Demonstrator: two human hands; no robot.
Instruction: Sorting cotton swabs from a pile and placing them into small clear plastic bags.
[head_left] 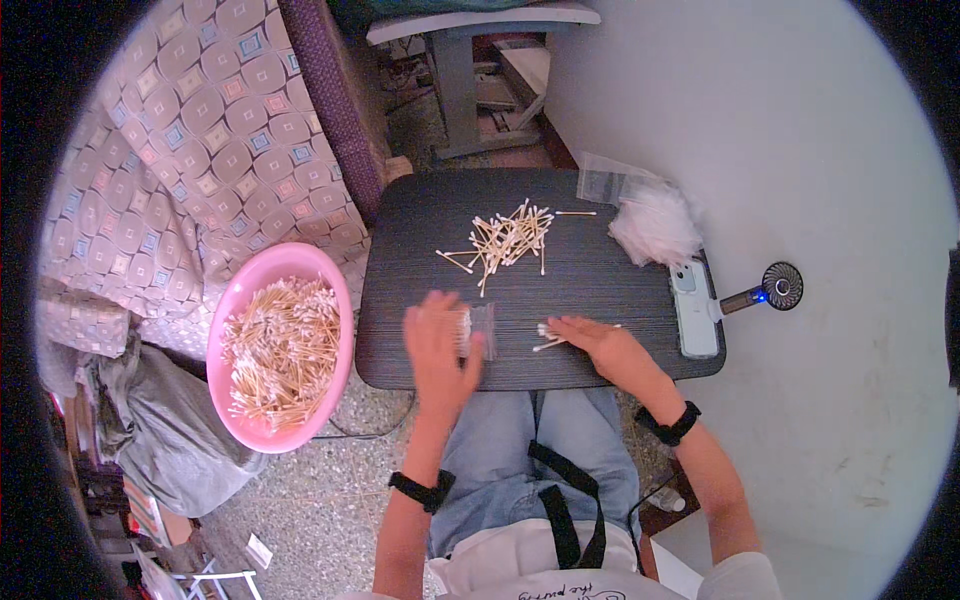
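My left hand [438,345] is at the table's near edge, its fingers and thumb around a small clear plastic bag [484,330] with cotton swabs inside; the palm hides part of the bag. To the right, my right hand [600,348] has its fingers closed over a few cotton swabs [547,337] at the tabletop, white tips poking out beside the fingertips. Farther back lies a loose pile of cotton swabs [510,237] with wooden-coloured sticks and white ends, some strewn around its edge.
The dark ribbed table [400,240] stands over my lap. Clear plastic bags [655,222] lie at its back right, near a phone [693,310] and a small handheld fan [778,287]. Left of the table is a pink tub [217,340] full of swabs. A wall [830,400] rises at right.
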